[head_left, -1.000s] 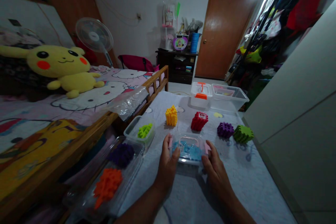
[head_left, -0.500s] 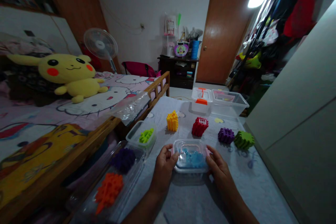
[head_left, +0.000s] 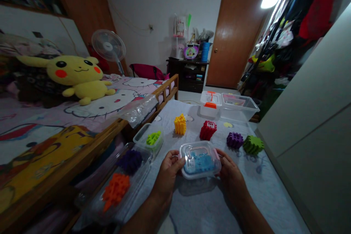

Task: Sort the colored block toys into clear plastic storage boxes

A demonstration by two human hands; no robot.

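A small clear plastic box point(head_left: 200, 161) with blue toy pieces inside is lifted a little off the cloth-covered table point(head_left: 263, 193). My left hand point(head_left: 168, 175) grips its left side and my right hand point(head_left: 232, 175) grips its right side, fingers curled round the rim. The lid faces up and tilts toward me. Beyond the box, a yellow block point(head_left: 180, 124), a red block point(head_left: 207, 130), a purple block point(head_left: 234, 140) and a green block point(head_left: 253, 144) stand in a row on the table.
At the left, a small open tub point(head_left: 145, 137) holds a lime piece, and a long clear tray point(head_left: 109, 208) holds purple and orange pieces. Two clear bins point(head_left: 241, 105) stand at the table's far end. A bed with a yellow plush toy point(head_left: 76, 76) runs along the left; a pale wall is at the right.
The box has risen from the table and tilted toward me between both hands. The camera view has shifted slightly.
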